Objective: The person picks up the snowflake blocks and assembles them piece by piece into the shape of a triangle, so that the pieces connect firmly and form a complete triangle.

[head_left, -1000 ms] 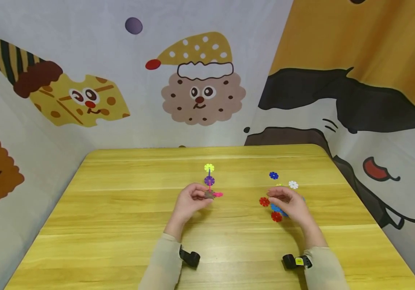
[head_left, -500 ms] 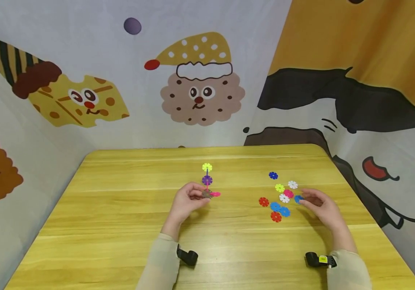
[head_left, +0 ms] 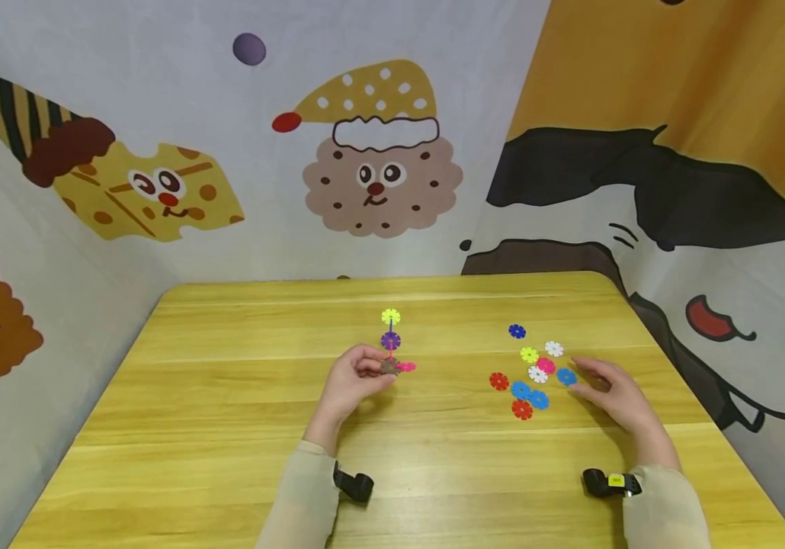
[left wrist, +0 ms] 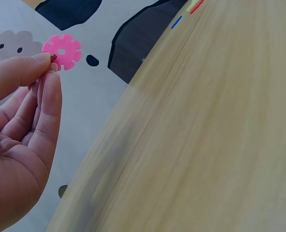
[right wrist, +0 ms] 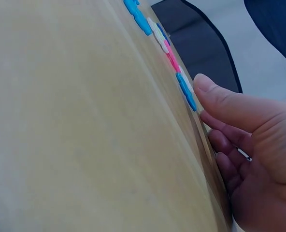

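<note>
**Monitor:** Report the left hand.

**Operator:** I see its thumb and fingertips pinching the brown disc, with almost no gap. That disc is the near end of a joined chain, which runs away from me through an edge-on pink piece to the purple disc, then an edge-on blue piece to the yellow disc. A pink disc projects from the brown disc's right side.

**Monitor:** Report the right hand.

**Operator:** Thumb and fingers stand well apart and hold nothing. The thumb tip is just beside the light blue disc, which lies flat on the table. I cannot confirm contact.

**Monitor:** List the remaining loose discs.

**Operator:** All lie left of the right hand. Farthest from me: the dark blue disc. Middle: one yellow, one pink and two white. Left and nearest: two red. Between those and the middle group: a light blue pair.
</note>
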Motion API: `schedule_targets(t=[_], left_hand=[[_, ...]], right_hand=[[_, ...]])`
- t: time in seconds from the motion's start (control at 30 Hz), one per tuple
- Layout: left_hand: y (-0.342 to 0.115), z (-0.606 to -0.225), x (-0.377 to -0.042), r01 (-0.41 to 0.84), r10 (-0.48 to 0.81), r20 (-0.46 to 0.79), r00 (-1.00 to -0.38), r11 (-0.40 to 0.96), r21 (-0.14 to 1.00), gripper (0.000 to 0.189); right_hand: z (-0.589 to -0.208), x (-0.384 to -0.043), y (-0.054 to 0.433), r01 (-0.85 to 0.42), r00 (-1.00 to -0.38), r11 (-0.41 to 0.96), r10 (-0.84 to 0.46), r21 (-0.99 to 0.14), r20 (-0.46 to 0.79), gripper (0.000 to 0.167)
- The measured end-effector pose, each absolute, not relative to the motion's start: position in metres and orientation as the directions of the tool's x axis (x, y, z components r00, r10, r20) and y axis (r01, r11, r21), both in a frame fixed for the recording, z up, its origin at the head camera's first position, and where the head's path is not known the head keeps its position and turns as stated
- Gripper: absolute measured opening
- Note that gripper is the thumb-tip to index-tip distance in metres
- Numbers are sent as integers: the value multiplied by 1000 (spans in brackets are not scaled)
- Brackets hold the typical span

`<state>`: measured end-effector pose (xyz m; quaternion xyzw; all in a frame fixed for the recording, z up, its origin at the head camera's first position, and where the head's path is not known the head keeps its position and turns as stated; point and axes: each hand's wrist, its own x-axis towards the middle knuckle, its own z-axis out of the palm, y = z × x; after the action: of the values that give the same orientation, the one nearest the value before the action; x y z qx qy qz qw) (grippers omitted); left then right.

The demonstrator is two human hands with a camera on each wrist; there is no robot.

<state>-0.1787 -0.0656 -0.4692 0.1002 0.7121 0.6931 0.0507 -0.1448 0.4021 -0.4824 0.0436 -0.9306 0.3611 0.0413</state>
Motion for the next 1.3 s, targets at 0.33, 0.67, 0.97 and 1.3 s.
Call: schedule_targets(t=[0.33,0.67,0.97,1.3], left_hand=[[-64,-468,-179,77,229,73,-971,10,997,34],[-64,-467,-180,76,234,72,-969,7,997,33],[-63,-470,-180,74,243,72,-967,1,997,34],[-61,-473,-179,84,240,81,-967,2,996,32]], right_hand=[[-487,-151,403,-154,-986,763,-82,-627,142,51],[-485,-153,399,-141,-988,775,-69,-616,139,44],[-486,-153,398,-130,-989,782,-59,-610,135,38],[-489,-155,396,-127,-988,789,-45,-601,149,29]])
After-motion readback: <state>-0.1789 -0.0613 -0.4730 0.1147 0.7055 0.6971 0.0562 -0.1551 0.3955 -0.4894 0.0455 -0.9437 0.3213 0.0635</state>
